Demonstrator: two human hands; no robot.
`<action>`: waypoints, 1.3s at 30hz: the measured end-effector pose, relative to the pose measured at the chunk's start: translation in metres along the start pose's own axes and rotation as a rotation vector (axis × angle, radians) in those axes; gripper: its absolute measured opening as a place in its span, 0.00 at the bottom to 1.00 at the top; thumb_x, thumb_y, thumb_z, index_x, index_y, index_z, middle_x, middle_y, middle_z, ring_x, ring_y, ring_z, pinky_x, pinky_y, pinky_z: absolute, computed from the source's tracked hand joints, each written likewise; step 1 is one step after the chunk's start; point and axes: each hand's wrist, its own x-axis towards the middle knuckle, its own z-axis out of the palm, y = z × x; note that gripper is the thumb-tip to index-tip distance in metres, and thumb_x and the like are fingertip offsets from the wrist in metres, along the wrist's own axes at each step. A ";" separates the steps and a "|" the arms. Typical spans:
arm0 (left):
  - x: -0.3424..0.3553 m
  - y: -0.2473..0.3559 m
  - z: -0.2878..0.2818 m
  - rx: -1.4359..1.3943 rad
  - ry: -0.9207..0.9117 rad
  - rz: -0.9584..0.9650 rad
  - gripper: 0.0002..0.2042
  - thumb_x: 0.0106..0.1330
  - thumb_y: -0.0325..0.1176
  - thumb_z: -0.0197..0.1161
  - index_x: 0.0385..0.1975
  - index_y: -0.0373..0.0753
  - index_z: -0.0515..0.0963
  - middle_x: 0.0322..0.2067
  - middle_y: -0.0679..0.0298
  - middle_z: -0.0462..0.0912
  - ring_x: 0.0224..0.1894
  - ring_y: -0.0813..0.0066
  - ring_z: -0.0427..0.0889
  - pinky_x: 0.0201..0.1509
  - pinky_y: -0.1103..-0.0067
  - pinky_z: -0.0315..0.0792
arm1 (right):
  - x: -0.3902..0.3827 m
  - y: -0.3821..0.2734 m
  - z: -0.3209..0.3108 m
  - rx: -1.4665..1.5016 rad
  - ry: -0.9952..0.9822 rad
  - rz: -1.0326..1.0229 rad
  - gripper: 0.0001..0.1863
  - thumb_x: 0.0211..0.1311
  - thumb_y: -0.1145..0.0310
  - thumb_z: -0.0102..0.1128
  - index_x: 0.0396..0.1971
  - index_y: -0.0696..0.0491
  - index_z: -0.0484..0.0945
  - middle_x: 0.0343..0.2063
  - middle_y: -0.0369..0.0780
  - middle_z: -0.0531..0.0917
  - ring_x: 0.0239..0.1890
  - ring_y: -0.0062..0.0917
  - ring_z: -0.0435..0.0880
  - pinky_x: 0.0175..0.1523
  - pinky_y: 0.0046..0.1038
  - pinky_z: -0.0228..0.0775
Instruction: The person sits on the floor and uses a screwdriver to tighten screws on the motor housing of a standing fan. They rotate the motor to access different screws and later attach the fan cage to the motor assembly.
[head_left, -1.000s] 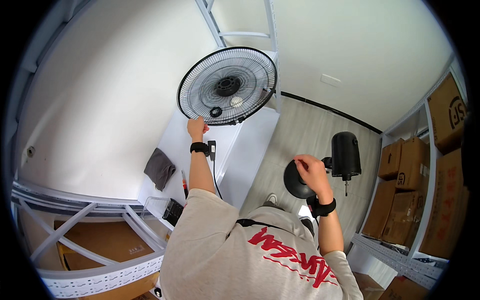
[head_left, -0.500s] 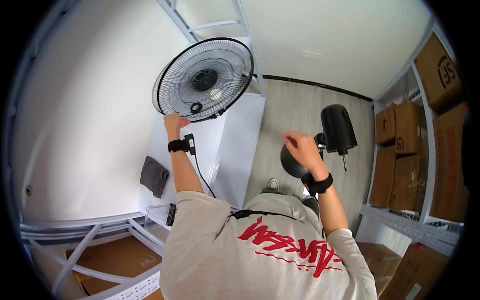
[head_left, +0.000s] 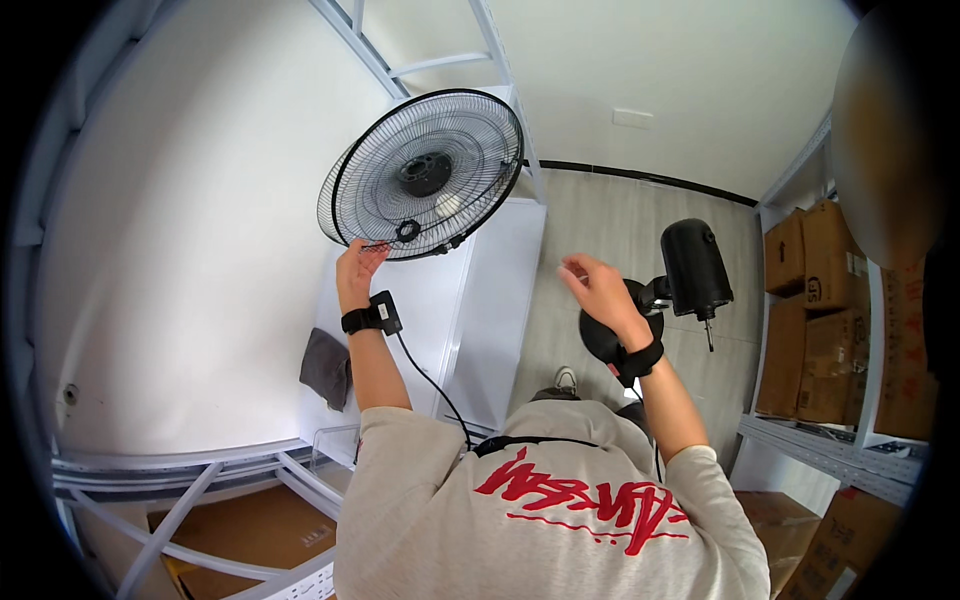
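Note:
A round wire fan cage (head_left: 350,190) with a black rim and dark hub leans tilted over the white cabinet. A small black ring (head_left: 407,231) shows at its lower part. My left hand (head_left: 357,272) is at the cage's near left rim, its fingers apart and overlapping the edge; whether they touch it cannot be made out. My right hand (head_left: 603,297) hovers beside the fan's black motor housing (head_left: 694,265), fingers loosely bent and apart, holding nothing. A metal shaft (head_left: 709,333) sticks out of the housing. My right hand and wrist partly hide the round black base (head_left: 600,340).
The white cabinet (head_left: 490,310) stands between me and the wall, with a dark grey cloth (head_left: 327,368) on it. Metal shelves with cardboard boxes (head_left: 832,355) line the right side. Black cables run from my wrist straps. A white frame (head_left: 440,63) rises behind the cage.
My left hand has drawn back slightly from the cage rim and its fingers have spread. The right hand's fingers have opened a little. The whole view has shifted slightly.

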 end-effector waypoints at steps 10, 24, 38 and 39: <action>-0.017 0.006 0.003 0.036 0.007 0.149 0.22 0.66 0.25 0.57 0.59 0.29 0.63 0.41 0.43 0.83 0.37 0.52 0.88 0.44 0.63 0.86 | 0.118 -0.025 0.027 0.691 -0.074 0.375 0.60 0.63 0.36 0.63 0.76 0.61 0.40 0.71 0.54 0.61 0.70 0.44 0.67 0.59 0.44 0.76; -0.063 0.004 0.045 -0.015 -0.384 0.307 0.36 0.67 0.16 0.53 0.74 0.42 0.50 0.55 0.39 0.76 0.49 0.51 0.85 0.57 0.61 0.81 | 0.134 -0.048 -0.047 0.985 0.489 0.351 0.20 0.75 0.50 0.55 0.52 0.51 0.75 0.36 0.38 0.86 0.37 0.23 0.87 0.42 0.28 0.79; -0.041 0.004 0.101 -0.171 -0.743 0.257 0.26 0.76 0.37 0.50 0.70 0.34 0.60 0.54 0.39 0.79 0.54 0.46 0.83 0.58 0.55 0.79 | -0.090 -0.142 -0.127 0.501 0.917 0.053 0.22 0.79 0.53 0.49 0.55 0.56 0.77 0.42 0.43 0.87 0.43 0.24 0.87 0.47 0.25 0.79; -0.045 0.004 0.100 -0.169 -0.834 0.237 0.26 0.75 0.37 0.50 0.69 0.32 0.59 0.55 0.38 0.78 0.54 0.45 0.82 0.58 0.53 0.79 | -0.105 -0.145 -0.125 0.472 0.956 0.070 0.22 0.79 0.53 0.49 0.56 0.57 0.77 0.42 0.43 0.87 0.43 0.25 0.87 0.48 0.25 0.79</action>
